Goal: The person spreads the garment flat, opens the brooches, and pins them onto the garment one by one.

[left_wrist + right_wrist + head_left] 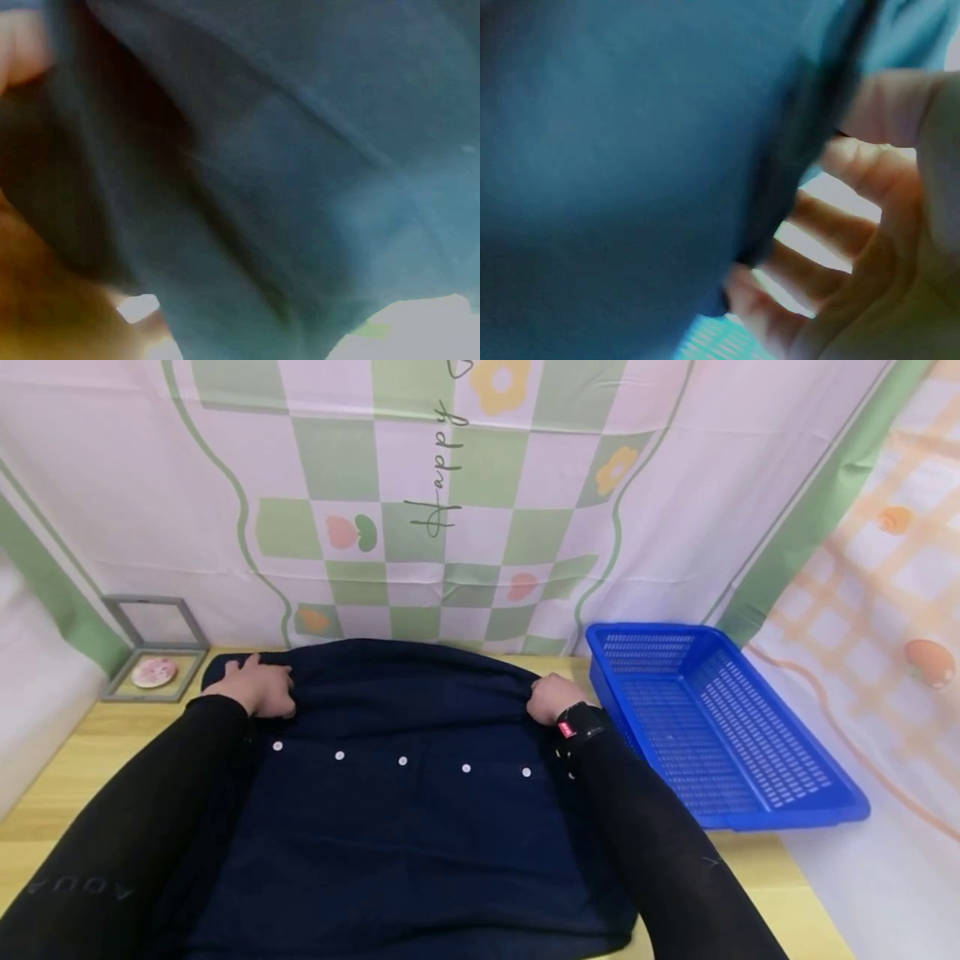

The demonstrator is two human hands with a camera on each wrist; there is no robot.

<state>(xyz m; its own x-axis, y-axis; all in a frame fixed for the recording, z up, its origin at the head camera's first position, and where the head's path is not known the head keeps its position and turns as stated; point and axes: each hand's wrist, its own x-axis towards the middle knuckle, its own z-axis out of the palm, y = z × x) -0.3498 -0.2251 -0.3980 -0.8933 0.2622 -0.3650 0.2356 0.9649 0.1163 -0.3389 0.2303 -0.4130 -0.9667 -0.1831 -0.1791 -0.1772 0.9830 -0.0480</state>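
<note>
The shirt (pixel 405 843), dark blue, lies spread over the middle of the counter (pixel 63 777), its far edge along the counter's back edge. Its row of white buttons (pixel 402 761) runs left to right, roughly parallel to that edge. What matters most in space is that far edge: it stretches between the two hands, one near each end, with most of the cloth between them and the person.

The left hand (pixel 258 685) grips the cloth near the far left corner; the right hand (pixel 553 697) pinches the edge at the far right, thumb against fingers in the right wrist view. Neither is clearly nearer the shirt, as both hold it.

Just beyond the right hand, the blue basket (pixel 783 820) stands by the counter's right edge. Near the back left corner is a grey frame (pixel 197 667), lid raised, with a pink round piece (pixel 154 672) too small to make out. A printed curtain (pixel 420 468) hangs behind.

The shirt's near side is cut off at the bottom, and the left sleeve (pixel 150 802) and right sleeve (pixel 652 818) cover parts of its sides. The left wrist view is blurred and mostly cloth, so the left fingertips are hard to make out.
</note>
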